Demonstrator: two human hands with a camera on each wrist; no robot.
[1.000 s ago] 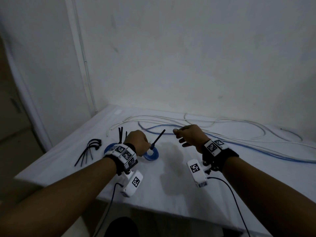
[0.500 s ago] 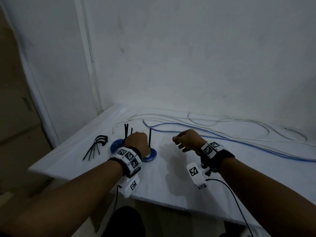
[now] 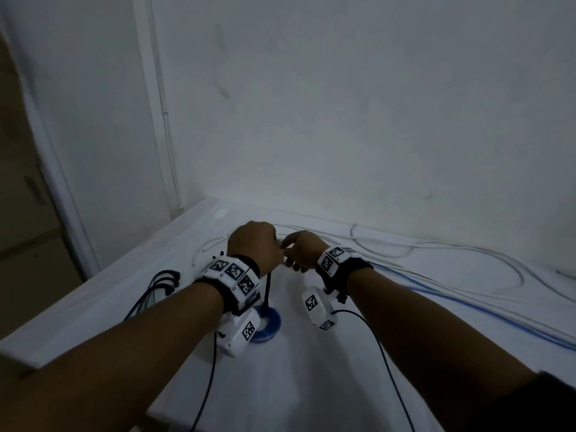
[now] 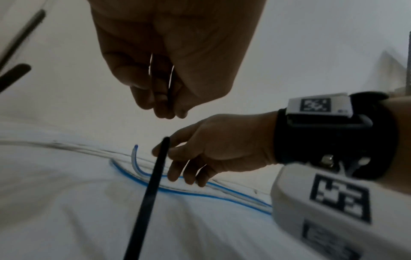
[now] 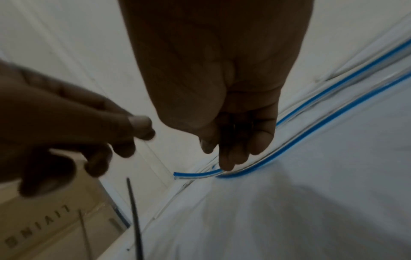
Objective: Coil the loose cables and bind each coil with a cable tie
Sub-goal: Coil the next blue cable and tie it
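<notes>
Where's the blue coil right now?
Head view: the blue coil lies on the table under the left wrist, a black tie standing up from it; spare ties lie to its left.

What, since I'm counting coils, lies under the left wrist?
A blue coil on the table, a black tie standing up from it. The wrist camera hides the coil's left part.

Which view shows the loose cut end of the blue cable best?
The right wrist view: the blue cable's cut end lies unobstructed on the cloth just beyond the right hand. The left wrist view also shows the tip, smaller and curling upward. In the head view both hands hide it.
</notes>
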